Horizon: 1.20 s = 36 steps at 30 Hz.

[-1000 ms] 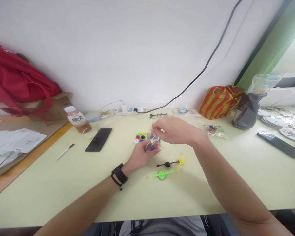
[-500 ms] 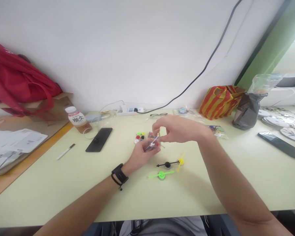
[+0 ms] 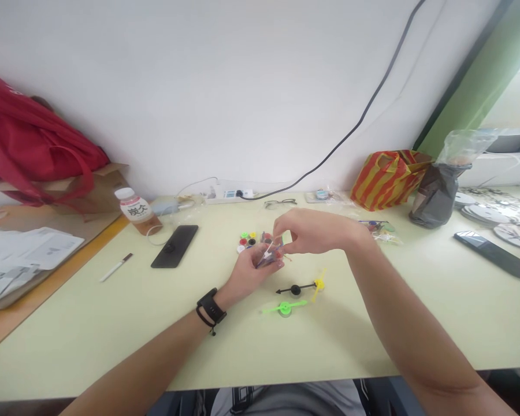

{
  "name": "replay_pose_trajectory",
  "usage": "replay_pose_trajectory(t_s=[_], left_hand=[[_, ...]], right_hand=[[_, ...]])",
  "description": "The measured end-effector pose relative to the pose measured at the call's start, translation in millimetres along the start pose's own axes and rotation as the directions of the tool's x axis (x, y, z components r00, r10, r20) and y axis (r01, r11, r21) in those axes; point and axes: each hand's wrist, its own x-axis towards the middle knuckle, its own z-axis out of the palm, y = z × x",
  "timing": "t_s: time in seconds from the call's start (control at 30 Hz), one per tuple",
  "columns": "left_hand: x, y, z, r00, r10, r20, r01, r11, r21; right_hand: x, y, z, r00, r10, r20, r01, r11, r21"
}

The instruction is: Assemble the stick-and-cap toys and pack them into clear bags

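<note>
My left hand [image 3: 250,267] is closed around a small clear plastic bag [image 3: 270,256] with coloured plastic pieces in it. A thin white arrow-like piece [image 3: 267,253] shows at the bag. Above it, my right hand [image 3: 305,231] bends down with fingers pinched at the bag's opening; what the fingertips hold is hidden. Small round pieces in several colours [image 3: 243,242] lie just behind my left hand. Closer to me are a black arrow spinner [image 3: 295,290], a yellow spinner [image 3: 319,284] and a green spinner [image 3: 285,309].
To the left are a black phone [image 3: 174,247], a drink bottle [image 3: 137,211] and a marker-like stick [image 3: 116,268]. Glasses [image 3: 281,203] and a power strip [image 3: 227,195] sit by the wall. A striped bag [image 3: 387,180] and a dark phone [image 3: 496,254] are at the right.
My right hand has lowered slightly, its fingertips still at the bag. The white piece at the bag has shifted a little. My left hand has barely moved.
</note>
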Motion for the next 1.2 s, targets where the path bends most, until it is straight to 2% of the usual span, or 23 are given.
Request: replay_pose_trajectory(t_s=[0.1, 0.2, 0.33, 0.5, 0.73, 0.83, 0.97, 1.07, 1.2], left_hand=[[0.0, -3.3, 0.5, 1.0, 0.008, -0.016, -0.008, 1.0, -0.013], [-0.5, -5.6, 1.0, 1.0, 0.011, -0.025, -0.011, 0.999, -0.033], [-2.0, -6.7, 0.8, 0.997, 0.037, -0.071, -0.032, 0.997, 0.07], [-2.2, -8.3, 1.2, 0.995, 0.061, -0.075, -0.054, 0.994, 0.093], [-0.8, -7.8, 2.4, 0.982, 0.096, -0.163, -0.07, 0.985, 0.158], [-1.2, -6.3, 1.8, 0.975, 0.097, -0.2, -0.052, 0.974, 0.219], [-2.0, -2.1, 0.7, 0.975, 0.079, -0.208, -0.019, 0.961, 0.277], [-2.2, 0.3, 1.1, 0.98, 0.056, -0.191, -0.003, 0.963, 0.271], [-2.3, -3.6, 1.2, 0.982, 0.045, -0.185, -0.003, 0.974, 0.225]], right_hand=[[-0.3, -1.4, -1.5, 1.0, -0.002, -0.009, 0.002, 1.0, 0.011], [-1.0, -3.7, -5.8, 1.0, 0.023, 0.012, -0.024, 0.992, 0.121], [-1.4, -7.7, -11.4, 0.991, 0.106, 0.076, -0.123, 0.955, 0.268], [0.4, -12.7, -13.5, 0.973, 0.232, 0.0, -0.218, 0.912, 0.347], [1.5, -20.0, -14.0, 0.929, 0.364, -0.07, -0.284, 0.822, 0.494], [2.9, -20.5, -12.4, 0.917, 0.387, -0.095, -0.297, 0.823, 0.484], [7.0, -19.6, -4.7, 0.953, 0.296, -0.068, -0.257, 0.904, 0.342], [8.6, -20.4, 1.3, 0.965, 0.249, -0.086, -0.224, 0.946, 0.234], [5.5, -17.6, 0.9, 0.97, 0.222, -0.1, -0.199, 0.96, 0.195]])
